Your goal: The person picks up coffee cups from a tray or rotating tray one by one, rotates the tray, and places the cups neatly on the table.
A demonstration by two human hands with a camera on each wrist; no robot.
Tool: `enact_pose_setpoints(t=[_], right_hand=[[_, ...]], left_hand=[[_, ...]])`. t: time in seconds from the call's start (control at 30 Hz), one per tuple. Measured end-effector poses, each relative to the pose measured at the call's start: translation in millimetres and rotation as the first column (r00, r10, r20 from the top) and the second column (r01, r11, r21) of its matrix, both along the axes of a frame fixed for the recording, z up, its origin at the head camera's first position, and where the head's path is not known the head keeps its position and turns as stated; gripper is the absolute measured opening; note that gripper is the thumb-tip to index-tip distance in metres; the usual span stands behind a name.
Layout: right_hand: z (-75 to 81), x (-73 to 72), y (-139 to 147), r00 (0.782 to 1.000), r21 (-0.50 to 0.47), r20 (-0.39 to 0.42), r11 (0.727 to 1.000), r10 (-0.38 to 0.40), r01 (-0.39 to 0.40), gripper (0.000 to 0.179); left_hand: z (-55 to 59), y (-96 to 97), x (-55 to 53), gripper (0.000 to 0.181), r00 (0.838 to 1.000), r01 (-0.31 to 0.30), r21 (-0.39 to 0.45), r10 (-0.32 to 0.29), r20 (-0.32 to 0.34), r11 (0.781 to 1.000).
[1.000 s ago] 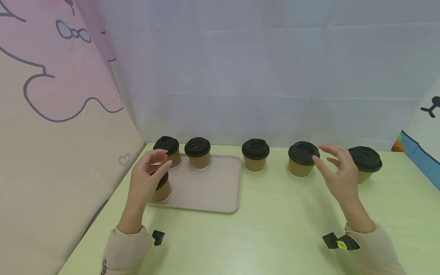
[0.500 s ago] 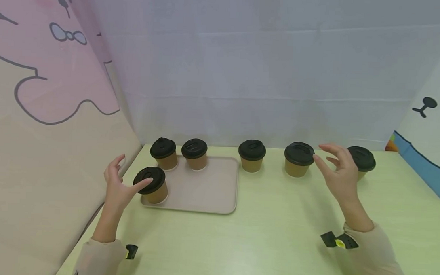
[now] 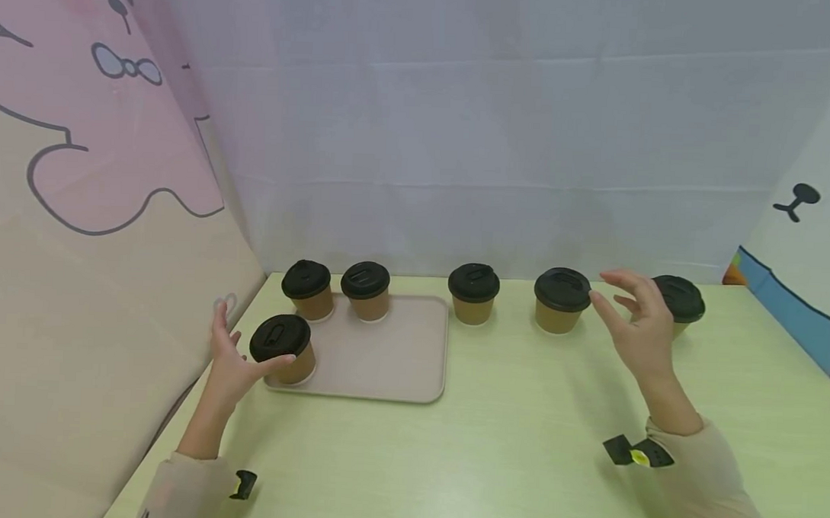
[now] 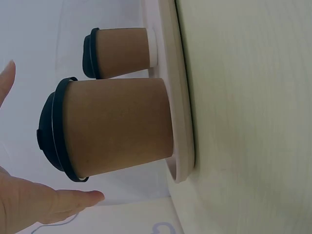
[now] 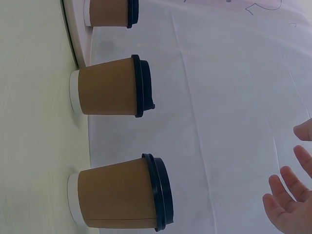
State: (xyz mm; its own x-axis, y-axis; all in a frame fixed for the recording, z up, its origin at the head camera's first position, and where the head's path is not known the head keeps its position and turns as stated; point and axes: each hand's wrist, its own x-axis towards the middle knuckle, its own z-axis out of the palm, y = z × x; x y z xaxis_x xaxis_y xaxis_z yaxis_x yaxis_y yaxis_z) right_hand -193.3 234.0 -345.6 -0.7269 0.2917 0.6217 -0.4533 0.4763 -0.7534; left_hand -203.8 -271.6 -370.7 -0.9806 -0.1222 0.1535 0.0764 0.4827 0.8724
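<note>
My left hand [image 3: 231,371] is beside the front-left paper cup [image 3: 279,336], fingers to its left and thumb across its near side in the head view. This brown cup with a black lid stands upright on the beige tray's corner; in the left wrist view the fingers [image 4: 78,199] are apart from it. My right hand [image 3: 642,332] is raised, thumb and fingers apart with nothing between them. It is between a lidded cup [image 3: 557,319] and the rightmost cup [image 3: 680,299], which it partly hides. Whether it touches either cannot be told from the head view.
Two more lidded cups, the back-left cup [image 3: 307,286] and its neighbour [image 3: 366,288], stand at the back of the tray [image 3: 384,357]. Another cup [image 3: 473,291] is just right of the tray on the pale green table [image 3: 463,459]. A curtain [image 3: 460,139] hangs behind.
My left hand has moved left from in front of the front-left cup and its fingers have spread, uncovering the lid. My right hand stays nearly still. The head view has shifted slightly.
</note>
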Motion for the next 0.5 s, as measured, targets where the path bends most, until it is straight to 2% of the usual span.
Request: enact_pose_setpoints(t=[0.2,0.5], right_hand=[[-3.2,-1.5,1.2,1.0,-0.001,0.016,1.0,-0.006,0.006,0.031],[-2.2,-0.3,1.1,0.999,-0.005,0.037,1.0,-0.009,0.009,0.03]], left_hand=[[-8.0,-1.8,-2.5,0.128,0.999,0.042,-0.033,-0.041,0.032,0.999],[-15.1,-1.9,-6.6,0.133,0.998,0.051,-0.088,-0.048,0.028,0.995]])
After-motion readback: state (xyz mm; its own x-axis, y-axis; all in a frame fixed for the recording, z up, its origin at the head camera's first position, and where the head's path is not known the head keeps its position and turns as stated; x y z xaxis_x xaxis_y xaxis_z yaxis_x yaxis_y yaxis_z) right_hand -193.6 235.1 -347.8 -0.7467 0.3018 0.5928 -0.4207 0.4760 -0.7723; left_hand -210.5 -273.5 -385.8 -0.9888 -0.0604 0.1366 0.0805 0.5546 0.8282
